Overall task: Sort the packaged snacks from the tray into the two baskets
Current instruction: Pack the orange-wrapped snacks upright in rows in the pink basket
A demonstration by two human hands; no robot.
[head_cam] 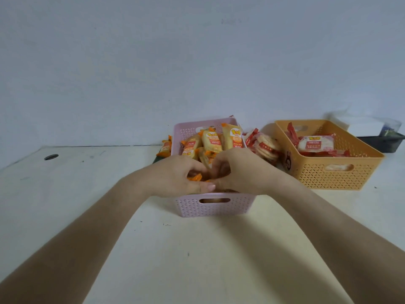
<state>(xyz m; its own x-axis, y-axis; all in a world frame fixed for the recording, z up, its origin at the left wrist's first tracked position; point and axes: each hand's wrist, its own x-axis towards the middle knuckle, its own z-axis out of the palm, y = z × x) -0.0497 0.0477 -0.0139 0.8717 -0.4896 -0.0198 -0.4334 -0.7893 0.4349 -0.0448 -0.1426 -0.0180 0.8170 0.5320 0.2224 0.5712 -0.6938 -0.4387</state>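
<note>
Two hands meet over the near end of the pink basket (pixel 215 207), one of two baskets on the white table (pixel 175 260). The left hand (pixel 175 174) has its fingers curled around one orange packet (pixel 195 177), which it holds just above the inside of the basket. The right hand (pixel 240 170) touches the left hand's fingertips, and its fingers are curled too. What they enclose is hidden, so I cannot tell if this hand grips anything. Just beyond the held packet, inside the same basket, at least four more orange packets (pixel 211 141) stand upright and close together. Beyond the left hand, outside the basket wall, lies one further orange packet (pixel 165 147) on the dark tray (pixel 157 160), of which only an edge is visible. Beyond the right hand, between the two baskets, there is a pile of red packets (pixel 264 147); the exact number cannot be counted. To the right of the right hand and well apart from it stands the orange basket (pixel 333 176). It holds one red-and-white packet (pixel 316 144) with its label facing the camera, and several red ones under and beside it. Far left of the left hand, the table has one round hole (pixel 51 157).
</note>
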